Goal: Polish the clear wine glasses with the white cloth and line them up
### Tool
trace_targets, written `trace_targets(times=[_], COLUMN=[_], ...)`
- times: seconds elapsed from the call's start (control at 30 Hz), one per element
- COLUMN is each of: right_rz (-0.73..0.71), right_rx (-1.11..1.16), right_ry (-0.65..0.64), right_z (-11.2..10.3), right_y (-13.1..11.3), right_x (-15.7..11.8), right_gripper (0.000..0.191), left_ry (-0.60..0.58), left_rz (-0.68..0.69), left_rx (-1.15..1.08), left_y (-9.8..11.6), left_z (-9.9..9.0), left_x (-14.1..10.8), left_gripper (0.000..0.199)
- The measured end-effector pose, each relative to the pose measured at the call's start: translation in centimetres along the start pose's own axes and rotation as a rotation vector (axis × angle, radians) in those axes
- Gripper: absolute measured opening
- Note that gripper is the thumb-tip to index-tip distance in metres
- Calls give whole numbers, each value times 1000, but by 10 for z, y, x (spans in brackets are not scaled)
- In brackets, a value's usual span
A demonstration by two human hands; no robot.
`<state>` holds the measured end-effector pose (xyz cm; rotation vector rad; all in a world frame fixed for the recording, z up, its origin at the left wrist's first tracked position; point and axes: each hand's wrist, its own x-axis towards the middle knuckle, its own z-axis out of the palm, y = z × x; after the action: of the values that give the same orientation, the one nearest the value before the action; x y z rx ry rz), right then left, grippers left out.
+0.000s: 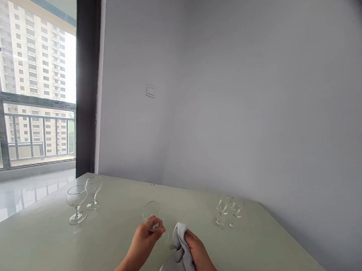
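My left hand (147, 237) is closed around the lower bowl and stem of a clear wine glass (151, 208), whose rim faces up. The glass's foot shows faintly below the fingers; I cannot tell whether it touches the table. Just to the right, my right hand (197, 250) grips a grey cloth (181, 257), bunched at the top and hanging down toward the bottom edge of the view. A small gap separates the cloth from the glass.
Two stemmed glasses, a nearer one (77, 202) and a farther one (93, 191), stand on the table (117, 206) at left. Two more, one (223, 207) beside another (236, 208), stand at right. A grey wall (228, 107) rises behind the table.
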<state>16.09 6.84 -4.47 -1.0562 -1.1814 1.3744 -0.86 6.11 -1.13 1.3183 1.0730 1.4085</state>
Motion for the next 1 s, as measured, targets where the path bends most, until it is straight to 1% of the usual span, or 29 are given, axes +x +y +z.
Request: trace_targets(times=[0.07,0.13,0.17,0.23,0.27,0.3,0.37,0.4,0.47,0.53,0.63,0.7,0.73,0.8,0.87,0.97,1.0], right_rz=[-83,-200,-247,-358,-430,-504,-642,-699,-755,-753,-693,-659,-639,-593,-560,-561,-565], right_rx=[-217,-422,-484,-589,-650,-705,-781,-805,-832,-869,-865,-806,-767,-696,-665,-679,-685], right_ry=[-12,19,50,124,156,170,152,119,64,69,156,186,193,212,273,417,464], right_z=[-5,-11,-13,-16,-16,-15,-9,-5,5,12,18,19,19,17,10,-11,-21], right_y=[5,8,8,5,2,-1,-5,-5,-4,2,10,13,12,8,0,-16,-21], right_x=[4,7,7,6,4,2,-4,-6,-9,-9,-7,-6,-6,-6,-3,7,11], right_gripper=[27,27,23,10,6,10,17,19,22,20,10,5,4,8,18,25,27], left_ry=[54,92,105,122,123,120,94,78,47,19,-39,-24,0,46,69,99,80], left_rz=[7,14,20,37,45,52,73,86,98,88,78,100,112,136,149,157,168], left_rx=[11,15,16,17,19,20,24,34,58,48,26,41,34,-30,-66,20,87], left_y=[0,-1,-1,1,1,2,2,1,-3,-11,-23,-28,-31,-36,-44,-66,-74], left_z=[-4,-6,-7,-5,-4,-1,5,8,15,21,27,32,34,41,47,53,54], left_x=[3,5,6,5,4,2,-2,-4,-8,-11,-13,-14,-15,-18,-22,-25,-25], left_gripper=[15,15,16,17,18,18,17,17,17,21,30,32,36,56,70,66,65])
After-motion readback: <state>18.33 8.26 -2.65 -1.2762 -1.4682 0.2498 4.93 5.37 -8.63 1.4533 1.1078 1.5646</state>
